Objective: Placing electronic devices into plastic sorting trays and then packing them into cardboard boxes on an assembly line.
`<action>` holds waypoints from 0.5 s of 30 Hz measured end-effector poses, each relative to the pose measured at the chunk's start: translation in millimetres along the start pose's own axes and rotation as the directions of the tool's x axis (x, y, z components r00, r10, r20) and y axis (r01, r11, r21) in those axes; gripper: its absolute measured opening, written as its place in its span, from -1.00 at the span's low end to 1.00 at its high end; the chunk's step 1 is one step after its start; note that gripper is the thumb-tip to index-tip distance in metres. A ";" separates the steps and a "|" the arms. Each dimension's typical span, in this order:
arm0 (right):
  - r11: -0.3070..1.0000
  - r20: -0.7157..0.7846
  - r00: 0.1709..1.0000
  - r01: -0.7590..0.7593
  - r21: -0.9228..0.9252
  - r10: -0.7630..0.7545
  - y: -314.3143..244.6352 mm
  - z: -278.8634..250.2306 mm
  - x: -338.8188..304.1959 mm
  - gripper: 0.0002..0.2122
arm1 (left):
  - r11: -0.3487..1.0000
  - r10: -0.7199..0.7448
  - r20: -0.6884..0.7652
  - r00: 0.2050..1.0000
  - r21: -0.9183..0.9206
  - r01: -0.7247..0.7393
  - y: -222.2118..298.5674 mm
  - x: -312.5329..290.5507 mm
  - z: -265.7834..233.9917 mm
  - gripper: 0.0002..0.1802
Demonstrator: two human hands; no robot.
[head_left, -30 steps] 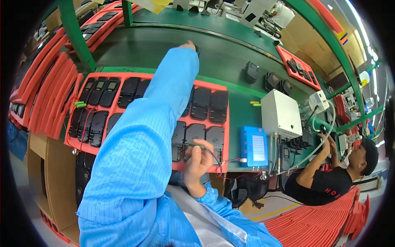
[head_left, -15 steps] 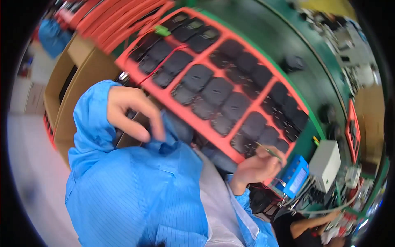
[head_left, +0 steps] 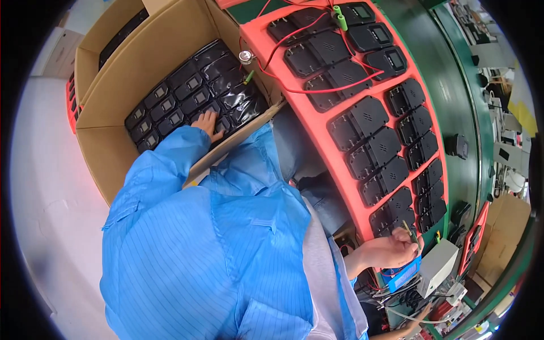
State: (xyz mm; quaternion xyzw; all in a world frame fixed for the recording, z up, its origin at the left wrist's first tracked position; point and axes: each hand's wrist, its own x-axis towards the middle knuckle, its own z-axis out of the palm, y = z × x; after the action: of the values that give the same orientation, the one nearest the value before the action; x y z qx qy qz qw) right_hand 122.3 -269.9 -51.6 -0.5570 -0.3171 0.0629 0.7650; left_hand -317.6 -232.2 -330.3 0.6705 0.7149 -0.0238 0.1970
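My left hand point(head_left: 207, 126) reaches into a cardboard box point(head_left: 105, 120), fingers apart and resting on the small black devices point(head_left: 170, 120) packed there in rows. Each of these has a little square window; whether my fingers grip one cannot be made out. Over the near end of a red tray point(head_left: 317, 133), my right hand point(head_left: 394, 250) is closed around a thin dark tool point(head_left: 409, 231) with a brass-coloured tip. Black device housings point(head_left: 374, 144) lie in the tray's compartments, several of them opened out flat.
Red wires point(head_left: 334, 90) with green clips point(head_left: 340, 20) loop over the tray's far end. Beside my right hand stand a blue meter point(head_left: 402, 275) and a grey box point(head_left: 439, 266) with cables. A green bench point(head_left: 439, 85) runs along the right. Another person's arm point(head_left: 411, 327) shows lower right.
My view has swung left, bringing the box's inside into sight. My left hand has gone from above my lap down into the box. My right hand still holds the thin tool near the tray.
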 end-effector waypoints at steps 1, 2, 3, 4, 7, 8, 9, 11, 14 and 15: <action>1.000 0.005 1.000 -0.002 -0.003 0.002 0.4 0.2 0.7 -0.76 | 0.999 0.044 0.056 0.997 0.013 -0.045 3.2 -4.2 -5.4 -0.24; 1.000 0.014 1.000 0.003 0.004 -0.003 1.2 -0.5 2.6 -0.76 | 0.999 0.040 0.059 0.997 0.012 -0.041 5.5 -7.2 0.1 -0.24; 1.000 0.017 1.000 0.006 0.010 -0.006 1.5 -0.6 2.4 -0.77 | 0.999 0.040 0.049 0.998 -0.001 -0.040 4.6 -9.3 8.2 -0.23; 1.000 0.020 1.000 0.008 0.015 -0.008 2.1 -0.3 1.9 -0.77 | 0.999 0.040 0.039 0.998 -0.013 -0.040 3.4 -10.9 14.8 -0.21; 1.000 0.035 0.999 0.005 -0.014 -0.005 3.5 -1.5 3.6 -0.76 | 0.997 0.064 0.052 0.997 -0.046 -0.061 -7.8 -11.8 8.2 -0.18; 1.000 0.046 0.999 0.012 -0.028 -0.011 3.6 -2.0 5.4 -0.76 | 0.994 0.083 0.067 0.994 -0.082 -0.077 -9.1 -10.0 -0.2 -0.17; 0.999 0.038 0.999 0.014 -0.035 -0.013 3.8 -2.6 5.8 -0.76 | 0.989 0.103 0.080 0.991 -0.119 -0.093 -9.6 -8.4 -8.9 -0.15; 1.000 0.027 1.000 -0.002 -0.019 0.002 3.7 -3.1 5.4 -0.77 | 0.992 0.089 0.129 0.988 -0.103 -0.076 -7.8 -10.9 -31.9 -0.14; 1.000 0.013 1.000 -0.004 -0.008 0.004 4.4 0.2 2.7 -0.77 | 0.998 0.033 0.212 0.977 -0.054 -0.023 -16.8 -10.3 -49.0 -0.11; 1.000 0.013 1.000 0.003 -0.007 -0.003 4.3 1.7 1.7 -0.78 | 0.997 0.010 0.127 0.992 -0.075 0.000 -25.3 -4.4 -38.1 -0.10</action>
State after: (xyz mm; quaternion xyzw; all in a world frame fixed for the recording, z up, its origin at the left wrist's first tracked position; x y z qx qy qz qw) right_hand 123.8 -266.2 -54.4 -0.5588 -0.3231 0.0641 0.7610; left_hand -351.5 -227.5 -299.6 0.6615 0.6995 -0.0393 0.2674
